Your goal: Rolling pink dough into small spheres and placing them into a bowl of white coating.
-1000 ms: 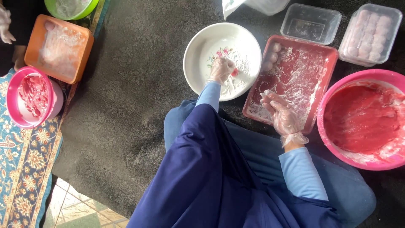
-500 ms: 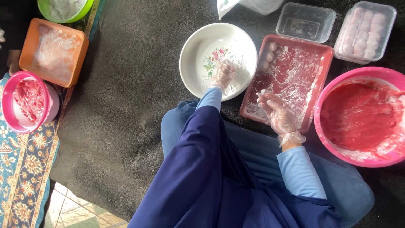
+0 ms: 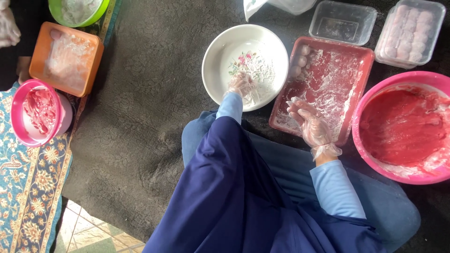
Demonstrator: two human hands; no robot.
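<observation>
My left hand [image 3: 240, 84], in a clear plastic glove, rests with bent fingers on the floury inside of a white floral bowl [image 3: 220, 51]; whether it grips anything is hidden. My right hand [image 3: 310, 124], also gloved, hovers with fingers spread over the near left corner of a red rectangular tray [image 3: 361, 70] dusted with white flour. Three small pale pink balls [image 3: 299, 61] sit in the tray's far left corner.
A big pink bowl of red paste [image 3: 403, 126] stands at the right. Behind are an empty clear box [image 3: 342, 21] and a clear box of pale balls [image 3: 411, 30]. At left: an orange tray [image 3: 65, 58], green bowl [image 3: 79, 11], small pink bowl [image 3: 40, 112]. Another person's gloved hand [image 3: 8, 28] shows top left.
My left hand has slid from the bowl's middle toward its near rim. My right hand has stayed over the tray's near corner with fingers apart.
</observation>
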